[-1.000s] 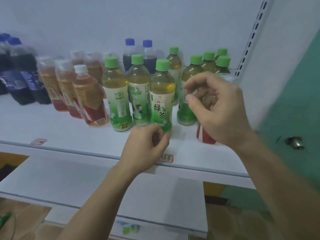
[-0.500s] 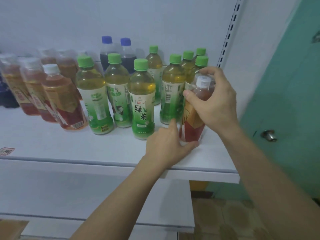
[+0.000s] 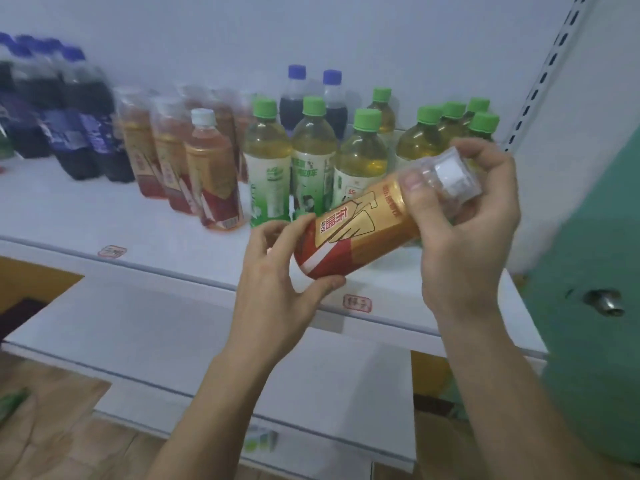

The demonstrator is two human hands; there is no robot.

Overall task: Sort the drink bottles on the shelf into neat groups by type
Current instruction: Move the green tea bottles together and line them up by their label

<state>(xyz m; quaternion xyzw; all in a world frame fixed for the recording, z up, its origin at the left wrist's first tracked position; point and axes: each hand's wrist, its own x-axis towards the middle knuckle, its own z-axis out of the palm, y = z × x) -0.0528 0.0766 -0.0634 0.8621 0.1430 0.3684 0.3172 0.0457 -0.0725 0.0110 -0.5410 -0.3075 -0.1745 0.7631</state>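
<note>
1. Head view: I'm looking at the red-and-gold bottle (image 3: 360, 230) held tilted in the air in front of the white shelf (image 3: 138, 233), clear of its surface, cap end up to the right.
2. My left hand (image 3: 277, 282) is clamped on the bottle's base, thumb under it and fingers curled over the top.
3. My right hand (image 3: 464, 233) grips the neck end, thumb pressed on the shoulder and fingers wrapped behind the clear-covered white cap (image 3: 450, 178).
4. Behind the held bottle, the green-capped tea bottles (image 3: 311, 157) stand upright in a cluster on the shelf.
5. Left of that tea cluster stand more red-and-gold bottles (image 3: 211, 181), touching one another.
6. Farther left of those are the dark blue-capped bottles (image 3: 76, 133), blurred.
7. Two more blue-capped bottles (image 3: 311, 95) stand at the back, behind the green tea.
8. A red price tag (image 3: 356, 303) sits on the shelf's front edge, just below the held bottle.
</note>
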